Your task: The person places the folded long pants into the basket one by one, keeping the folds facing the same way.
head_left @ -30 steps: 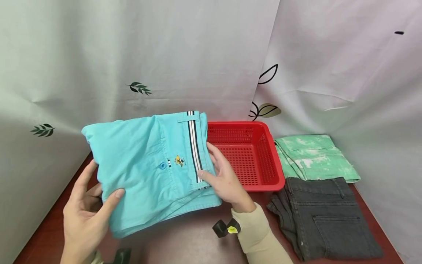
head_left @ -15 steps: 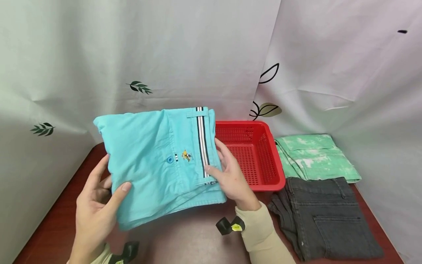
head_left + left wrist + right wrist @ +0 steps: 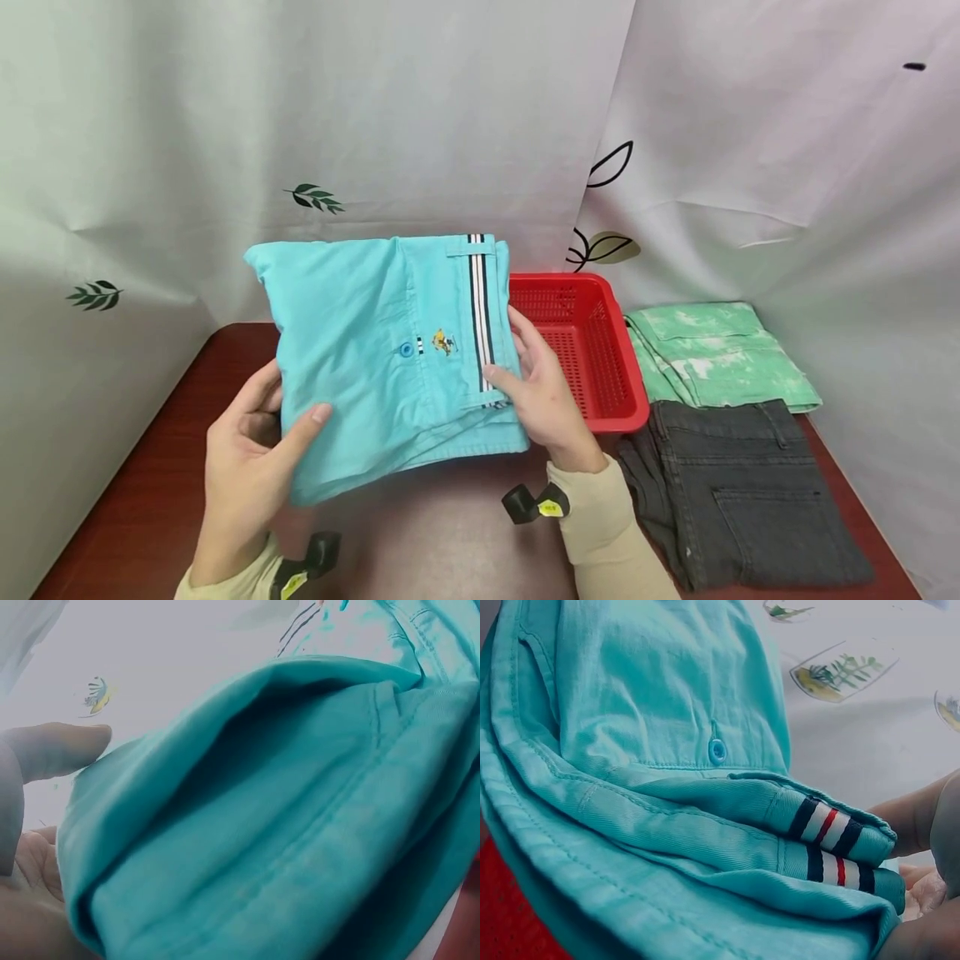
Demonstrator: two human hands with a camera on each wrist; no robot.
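Observation:
Folded turquoise trousers (image 3: 352,333) are held up above the table between both hands, waistband side to the right. A blue button, a small embroidered figure and a striped belt-loop strip show on the upper face. My left hand (image 3: 251,467) grips the left edge, thumb on top and fingers underneath, mostly hidden. With its thumb over the striped strip, my right hand (image 3: 546,396) holds the right edge; its other fingers go behind the cloth. In the left wrist view the trousers' folded layers (image 3: 285,825) gape slightly. The right wrist view shows stacked folds (image 3: 705,817) with striped loops.
Behind the trousers stands a red plastic basket (image 3: 607,342), partly covered by them. To its right lie folded green-and-white trousers (image 3: 720,354), with folded dark grey jeans (image 3: 757,500) in front. A white curtain (image 3: 420,117) surrounds the dark red table (image 3: 135,492).
Both hands have carried the turquoise trousers to the right and slightly farther away, so they cover more of the red basket. The grip looks the same.

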